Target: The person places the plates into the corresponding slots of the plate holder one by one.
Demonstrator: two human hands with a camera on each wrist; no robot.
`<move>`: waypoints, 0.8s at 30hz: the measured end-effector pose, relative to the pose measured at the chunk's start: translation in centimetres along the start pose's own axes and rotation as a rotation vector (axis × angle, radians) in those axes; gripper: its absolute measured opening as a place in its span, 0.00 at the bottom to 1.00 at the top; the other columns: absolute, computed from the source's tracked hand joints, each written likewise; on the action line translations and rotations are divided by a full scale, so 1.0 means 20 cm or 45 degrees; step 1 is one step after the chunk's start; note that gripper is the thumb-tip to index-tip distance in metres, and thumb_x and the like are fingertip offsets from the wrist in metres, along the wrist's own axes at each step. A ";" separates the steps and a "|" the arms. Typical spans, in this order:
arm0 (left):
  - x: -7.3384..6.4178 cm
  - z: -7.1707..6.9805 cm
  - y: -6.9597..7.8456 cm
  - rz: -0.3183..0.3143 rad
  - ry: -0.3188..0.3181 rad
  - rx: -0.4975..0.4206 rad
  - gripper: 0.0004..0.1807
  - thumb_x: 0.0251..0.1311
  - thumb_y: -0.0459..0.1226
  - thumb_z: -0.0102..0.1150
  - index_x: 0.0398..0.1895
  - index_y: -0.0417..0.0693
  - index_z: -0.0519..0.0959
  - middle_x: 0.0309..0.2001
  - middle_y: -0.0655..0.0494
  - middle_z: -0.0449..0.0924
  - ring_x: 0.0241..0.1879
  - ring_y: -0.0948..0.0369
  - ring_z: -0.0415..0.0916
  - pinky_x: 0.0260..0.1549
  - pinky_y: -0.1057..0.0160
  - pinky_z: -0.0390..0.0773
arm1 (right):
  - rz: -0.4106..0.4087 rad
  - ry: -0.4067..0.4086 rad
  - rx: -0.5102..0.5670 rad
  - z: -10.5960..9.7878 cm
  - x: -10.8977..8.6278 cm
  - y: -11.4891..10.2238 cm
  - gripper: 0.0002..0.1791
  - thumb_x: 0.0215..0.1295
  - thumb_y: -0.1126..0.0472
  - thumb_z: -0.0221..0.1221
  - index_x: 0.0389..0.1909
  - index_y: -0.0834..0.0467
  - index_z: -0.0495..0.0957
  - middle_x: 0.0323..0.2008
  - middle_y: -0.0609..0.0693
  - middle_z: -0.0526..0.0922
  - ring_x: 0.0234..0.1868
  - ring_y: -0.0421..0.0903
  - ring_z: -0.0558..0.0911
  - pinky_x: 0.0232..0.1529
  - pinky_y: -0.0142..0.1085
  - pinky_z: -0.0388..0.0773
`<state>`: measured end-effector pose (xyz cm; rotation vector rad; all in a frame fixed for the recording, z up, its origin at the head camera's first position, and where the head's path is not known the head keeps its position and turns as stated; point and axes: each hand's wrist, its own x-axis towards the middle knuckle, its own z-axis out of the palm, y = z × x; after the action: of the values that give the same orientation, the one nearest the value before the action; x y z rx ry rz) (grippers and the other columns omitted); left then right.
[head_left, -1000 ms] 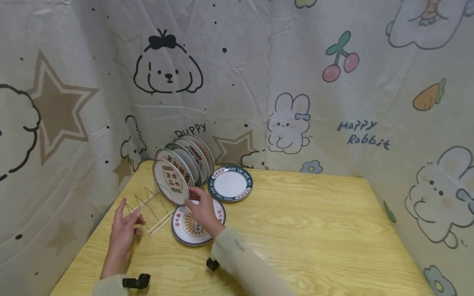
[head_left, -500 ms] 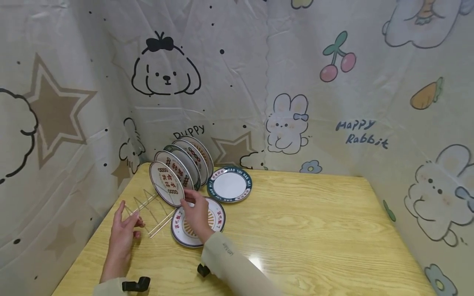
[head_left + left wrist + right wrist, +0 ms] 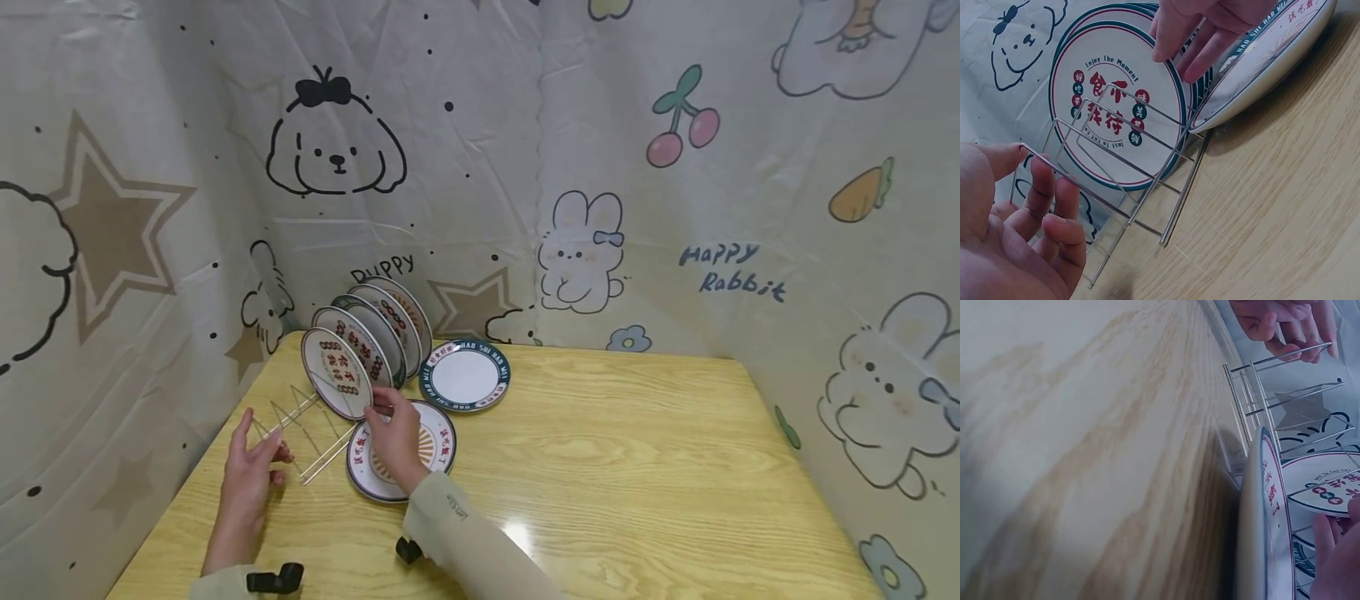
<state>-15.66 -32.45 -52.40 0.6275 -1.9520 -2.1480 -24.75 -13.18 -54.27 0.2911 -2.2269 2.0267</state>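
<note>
A wire plate rack (image 3: 311,429) stands at the left of the table, with several plates upright in its far slots. My left hand (image 3: 247,475) grips the rack's near end wire between thumb and fingers, seen closely in the left wrist view. The frontmost plate (image 3: 1116,106), white with red characters and a dark green rim, leans in the rack. My right hand (image 3: 395,437) pinches this plate's right edge, thumb on the front face. Beneath the right hand lies a plate (image 3: 360,467) with a sunburst print, flat beside the rack and partly hidden by that hand.
Another plate (image 3: 465,377) with a wide green rim lies flat behind the sunburst one. Patterned cloth (image 3: 480,167) hangs around the back and sides of the wooden table (image 3: 637,467). The rack's nearer slots, by the left hand, hold no plates.
My right hand has moved slightly left and down with the frontmost plate, which now sits a little farther from the plates behind. The left hand keeps its place on the rack.
</note>
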 end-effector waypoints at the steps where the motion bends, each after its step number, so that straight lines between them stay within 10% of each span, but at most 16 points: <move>1: 0.00 0.00 0.00 0.005 0.001 0.004 0.45 0.76 0.48 0.56 0.84 0.75 0.39 0.34 0.67 0.81 0.34 0.70 0.78 0.25 0.70 0.73 | 0.009 -0.012 -0.001 0.00 0.00 -0.01 0.16 0.68 0.69 0.65 0.55 0.57 0.83 0.47 0.53 0.88 0.48 0.43 0.88 0.51 0.28 0.82; 24: 0.01 -0.02 0.00 -0.037 -0.002 0.055 0.44 0.78 0.48 0.53 0.84 0.75 0.36 0.34 0.67 0.80 0.35 0.69 0.78 0.26 0.69 0.73 | 0.011 -0.204 -0.165 -0.31 0.04 -0.11 0.17 0.67 0.71 0.64 0.55 0.56 0.84 0.50 0.52 0.87 0.47 0.45 0.86 0.47 0.30 0.82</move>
<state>-15.73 -32.82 -52.54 0.6655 -2.0068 -2.1291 -25.24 -7.29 -51.45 0.4457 -2.4443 1.9143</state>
